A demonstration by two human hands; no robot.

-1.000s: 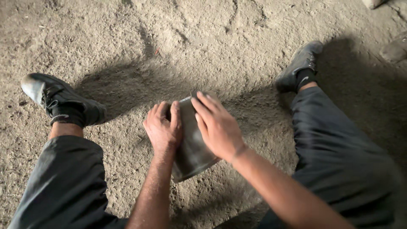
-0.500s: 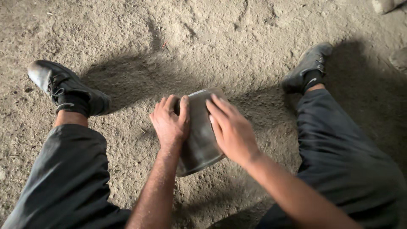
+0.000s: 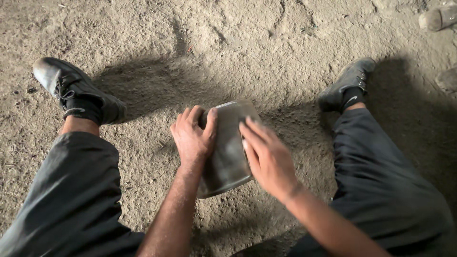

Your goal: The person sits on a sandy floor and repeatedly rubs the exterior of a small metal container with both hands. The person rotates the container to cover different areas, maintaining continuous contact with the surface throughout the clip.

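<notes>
Since a second ago, both hands have slid a little along the pot (image 3: 227,152), and the whole scene sits slightly lower and to the right in the head view; the grip itself looks much the same.

The person sits on the sandy floor (image 3: 266,47) with legs spread wide, and the pot lies on its side between them, its broad end toward the body and its narrower end pointing away. It is a dull grey, rounded vessel, dusty, resting on the sand.

The left hand (image 3: 193,135) is cupped over the pot's left flank, fingers (image 3: 211,123) curled together over the upper curve and pressed against the surface. The right hand (image 3: 269,159) lies on the right flank, palm down, fingers fairly straight and close together, reaching toward the far end. It is a little blurred, so I cannot tell how hard it presses. Neither hand closes fully round the pot; together they clasp it from both sides.

Dark trousers cover both legs. The left shoe (image 3: 76,90), black and laced, lies well out to the left, and the right shoe (image 3: 347,83) rests farther up on the right, both apart from the pot. Strong shadows fall on the sand beyond the hands. At the top right corner a rounded, dusty lump (image 3: 438,16) lies on the floor; I cannot tell what it is.
</notes>
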